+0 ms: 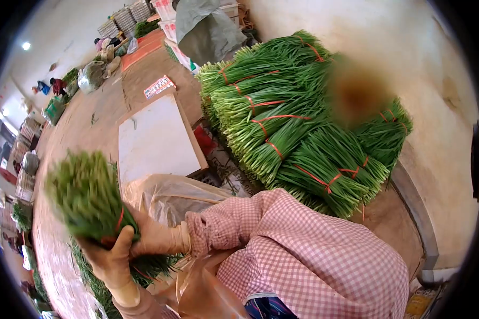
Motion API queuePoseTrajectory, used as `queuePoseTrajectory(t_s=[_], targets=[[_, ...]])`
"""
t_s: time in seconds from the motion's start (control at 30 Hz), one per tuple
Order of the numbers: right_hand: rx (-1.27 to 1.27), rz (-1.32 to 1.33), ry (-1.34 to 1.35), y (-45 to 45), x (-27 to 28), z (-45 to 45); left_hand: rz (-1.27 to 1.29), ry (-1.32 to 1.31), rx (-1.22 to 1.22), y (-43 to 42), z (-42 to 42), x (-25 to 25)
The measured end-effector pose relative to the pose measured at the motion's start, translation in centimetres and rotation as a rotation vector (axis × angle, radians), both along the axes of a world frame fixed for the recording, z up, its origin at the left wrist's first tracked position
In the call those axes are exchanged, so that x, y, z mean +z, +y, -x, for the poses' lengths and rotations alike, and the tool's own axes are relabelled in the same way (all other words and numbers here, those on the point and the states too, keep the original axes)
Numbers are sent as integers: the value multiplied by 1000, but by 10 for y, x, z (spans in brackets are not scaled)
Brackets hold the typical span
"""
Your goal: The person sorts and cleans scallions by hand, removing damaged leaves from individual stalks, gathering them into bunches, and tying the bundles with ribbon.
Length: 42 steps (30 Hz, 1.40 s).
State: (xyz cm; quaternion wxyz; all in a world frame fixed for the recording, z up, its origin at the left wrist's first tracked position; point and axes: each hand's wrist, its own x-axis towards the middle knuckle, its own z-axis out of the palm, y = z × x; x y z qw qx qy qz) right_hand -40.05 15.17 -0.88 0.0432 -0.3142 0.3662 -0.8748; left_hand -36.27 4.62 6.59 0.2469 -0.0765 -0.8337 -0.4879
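Note:
A bundle of green chives (88, 196), blurred by motion, stands with its cut stem ends upward between my hands. A red band circles its lower part. My left hand (109, 260), in a pale glove, grips the bundle from below, thumb across its side. My right hand (151, 231), also gloved, reaches in from the right in a checked sleeve (223, 220) and closes around the banded part; some of its fingers are hidden behind the chives. Loose chives (93, 284) lie under my hands. A white board (154, 138) is just beyond the bundle.
A large pile of red-banded chive bundles (271, 111) lies against the wall on the right. Clear plastic sheeting (167, 194) covers my lap side. Behind are a grey-green sack (202, 29) and a printed card (159, 86). Other people, bags and stacked crates are far left.

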Motion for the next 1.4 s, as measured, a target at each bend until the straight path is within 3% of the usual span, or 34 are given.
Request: queuePoseTrajectory(t_s=[0.07, 0.13, 0.2, 0.27, 0.33, 0.37, 0.43, 0.53, 0.7, 0.77, 0.8, 0.87, 1.07, 1.13, 1.17, 1.2, 1.23, 1.33, 1.37, 1.4], targets=[[-47, 49, -54, 23, 18, 6, 150, 121, -133, 21, 11, 12], [42, 12, -193, 60, 34, 15, 86, 110, -265, 33, 11, 23], [4, 162, -297, 95, 54, 19, 144, 19, -348, 22, 10, 22], [-323, 189, -108, 139, 68, 31, 113, -11, -369, 0, 15, 10], [-411, -27, -137, 193, 80, 41, 88, -289, -347, -36, 20, -5], [-610, -244, -220, 220, 95, 34, 55, -358, -302, -51, 22, -16], [-821, -222, -152, 268, 108, 41, -13, -466, -262, -82, 25, -38], [-1375, -578, 279, 340, 130, 52, -133, -603, -241, -119, 29, -76], [-1458, -627, 478, 454, 147, 122, -185, -748, -202, -134, 35, -113], [-1549, -975, 642, 473, 148, 157, -215, -808, -175, -137, 31, -119], [-1531, -969, 648, 473, 145, 174, -223, -808, -158, -137, 29, -119], [-1805, -1377, 599, 455, 141, 207, -247, -838, -72, -141, 20, -117], [-1566, -1663, 506, 440, 75, 337, -316, -848, 245, -165, -20, -122], [-1334, -1724, 608, 449, 12, 368, -369, -800, 297, -158, -38, -122], [-1287, -1963, 561, 467, -50, 395, -333, -806, 317, -148, -45, -119], [-980, -2072, 261, 486, -101, 416, -309, -865, 337, -141, -49, -116], [-980, -1959, 141, 502, -133, 437, -315, -918, 358, -134, -54, -114], [-622, -2282, -31, 493, -64, 445, -340, -990, 370, -120, -57, -112], [-493, -2536, 84, 455, -15, 432, -351, -1001, 332, -121, -56, -114], [-447, -2701, 398, 444, 5, 434, -359, -1002, 335, -123, -52, -117]])
